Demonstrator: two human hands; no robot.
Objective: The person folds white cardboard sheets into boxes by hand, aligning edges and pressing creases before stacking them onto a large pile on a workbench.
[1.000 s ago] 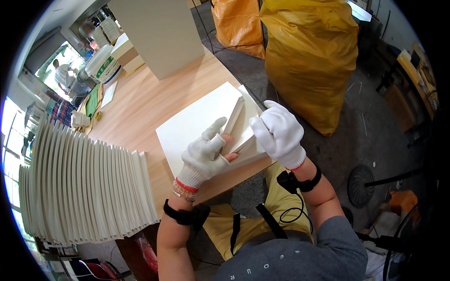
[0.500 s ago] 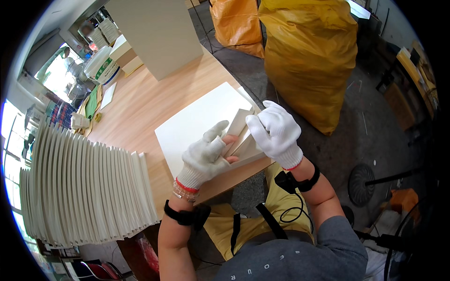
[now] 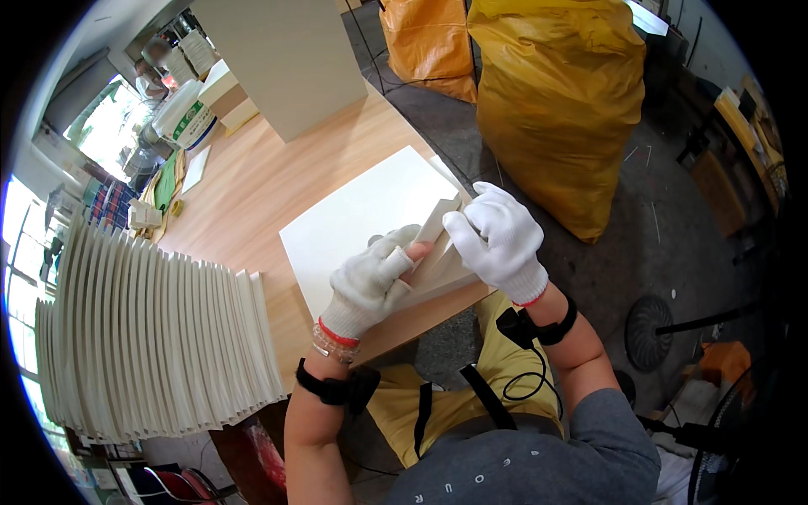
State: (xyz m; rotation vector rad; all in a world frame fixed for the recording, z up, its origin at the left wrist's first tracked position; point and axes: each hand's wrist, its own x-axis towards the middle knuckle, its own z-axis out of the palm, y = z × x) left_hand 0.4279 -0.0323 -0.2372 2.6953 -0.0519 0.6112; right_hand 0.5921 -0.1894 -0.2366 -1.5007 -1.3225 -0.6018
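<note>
A large white board [image 3: 353, 210] lies on the table in front of me. Along its near right side stands a narrow white folded flap [image 3: 438, 220], tilted up. My left hand [image 3: 369, 276], in a white glove with some bare fingertips, is closed on the flap's left side. My right hand [image 3: 503, 240], gloved in white, is curled at the flap's right edge; its palm side and the exact grip are hidden. A small grey round spot [image 3: 374, 241] shows on the board beside my left hand.
A long row of white panels [image 3: 160, 337] stands at the left. Farther back on the wooden table [image 3: 252, 187] are a tall beige panel [image 3: 282, 63] and a white bucket [image 3: 183, 116]. Big yellow sacks [image 3: 555, 109] stand beyond its right edge. A person [image 3: 151, 80] is far left.
My left thumb has come down from its raised pose, and the left fingers are drawn in on the flap. The flap has tilted slightly. My right hand stays nearly in place.
</note>
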